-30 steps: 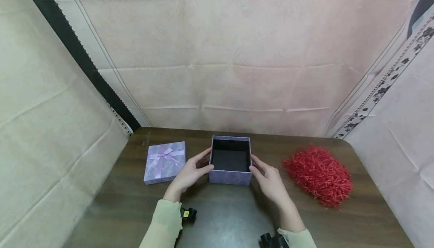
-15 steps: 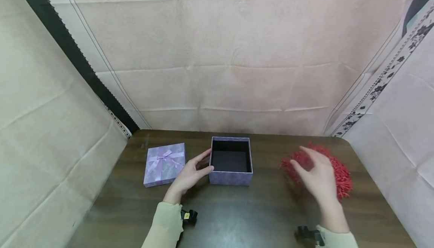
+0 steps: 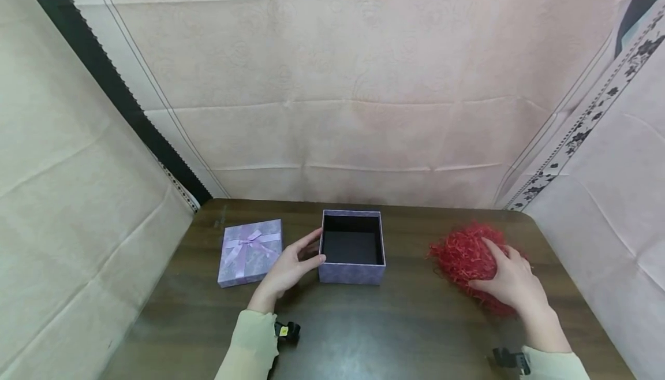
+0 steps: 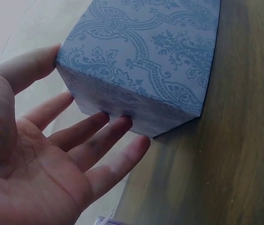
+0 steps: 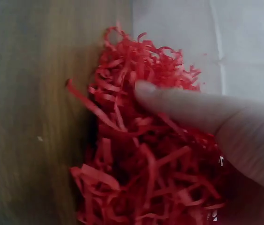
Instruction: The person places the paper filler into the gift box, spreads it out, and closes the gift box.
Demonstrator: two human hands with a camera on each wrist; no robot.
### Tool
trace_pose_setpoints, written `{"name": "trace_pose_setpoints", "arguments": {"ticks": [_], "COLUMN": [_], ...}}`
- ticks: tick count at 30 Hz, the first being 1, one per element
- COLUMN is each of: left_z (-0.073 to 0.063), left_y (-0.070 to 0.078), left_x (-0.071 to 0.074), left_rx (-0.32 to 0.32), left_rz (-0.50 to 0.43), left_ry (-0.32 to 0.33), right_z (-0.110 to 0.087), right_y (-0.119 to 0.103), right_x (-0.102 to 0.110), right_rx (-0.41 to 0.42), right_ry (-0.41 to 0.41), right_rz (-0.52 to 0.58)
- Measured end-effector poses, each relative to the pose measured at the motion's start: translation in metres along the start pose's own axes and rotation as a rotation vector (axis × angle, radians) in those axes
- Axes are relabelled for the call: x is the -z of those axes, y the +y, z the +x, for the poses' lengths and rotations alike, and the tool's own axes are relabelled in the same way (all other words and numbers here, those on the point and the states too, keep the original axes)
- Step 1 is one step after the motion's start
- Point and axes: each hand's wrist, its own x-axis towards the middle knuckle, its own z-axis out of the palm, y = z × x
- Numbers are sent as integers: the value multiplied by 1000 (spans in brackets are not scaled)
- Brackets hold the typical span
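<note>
A purple patterned gift box (image 3: 351,274) with a black inside stands open-topped on the table. My left hand (image 3: 287,270) rests at its left side; in the left wrist view the extended fingers (image 4: 118,161) touch the box wall (image 4: 150,51) and the thumb meets a corner edge. On the right, my right hand (image 3: 514,282) lies spread over a heap of red shredded paper (image 3: 464,259). In the right wrist view its thumb presses on the red shreds (image 5: 146,173); the other fingers are hidden there.
The matching lid (image 3: 250,253), with a lilac ribbon bow, lies left of the box. Brown wood forms the table (image 3: 343,334). A pale cloth (image 3: 332,79) hangs behind it, and more cloth drapes both sides.
My right hand has left the box's right side and moved right onto the red shredded paper, squashing the heap's right part. The left hand has stayed at the box.
</note>
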Motion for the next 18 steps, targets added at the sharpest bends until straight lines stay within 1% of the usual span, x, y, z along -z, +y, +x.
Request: {"name": "trace_pose_setpoints", "arguments": {"ticks": [4,6,11,18], "left_z": [0,0,0,0], "left_y": [0,-1,-1,0], "left_x": [0,0,0,1], "left_rx": [3,-3,-13,-10], "left_rz": [-1,-5,-10,-7], "left_ry": [-2,-5,-11,-8], "right_z": [1,1,-3,-6], "right_y": [1,0,-3,-7], "right_x": [-1,2,13,32], "right_rx": [-3,-13,-37,-59], "right_ry": [26,34,56,123], "right_rz": [-4,0,25,40]}}
